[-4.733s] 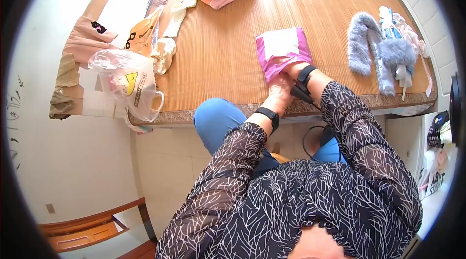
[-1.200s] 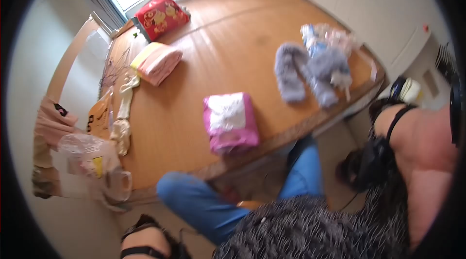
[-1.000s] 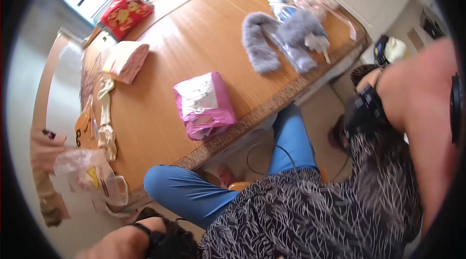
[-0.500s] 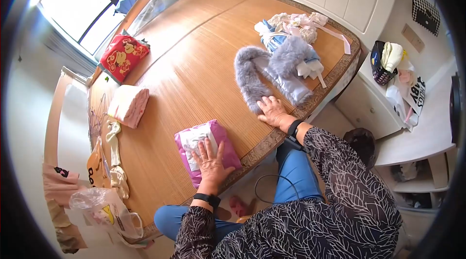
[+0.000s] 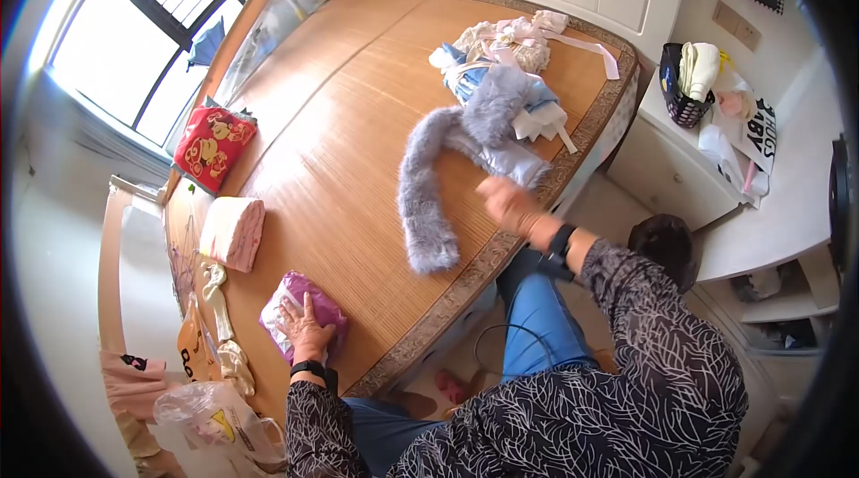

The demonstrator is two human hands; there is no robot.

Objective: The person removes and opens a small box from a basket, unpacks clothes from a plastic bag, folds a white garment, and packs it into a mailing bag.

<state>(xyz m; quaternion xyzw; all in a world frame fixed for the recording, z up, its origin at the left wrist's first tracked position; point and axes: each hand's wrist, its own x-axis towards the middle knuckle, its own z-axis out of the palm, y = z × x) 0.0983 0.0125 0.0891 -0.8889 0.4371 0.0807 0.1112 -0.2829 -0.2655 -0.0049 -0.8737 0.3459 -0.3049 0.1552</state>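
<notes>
My left hand lies with spread fingers on top of a purple and white plastic package near the bed's front edge. To the right, my right hand is over the mat's border, beside a grey fluffy fur collar with a smooth pale lining. Motion blurs its fingers, so I cannot tell whether they grip anything. One strip of the fur stretches toward the front edge; its other end rests against a pile of blue and cream lacy garments with ribbons.
A folded pink cloth and a red patterned bag lie on the left of the bed mat. Cream socks and a clear plastic bag are at the left edge. A black basket stands on the right cabinet.
My left hand and the purple package have moved left, toward the pink cloth. The collar's near strip now reaches closer to the front edge, and my right hand has come off it.
</notes>
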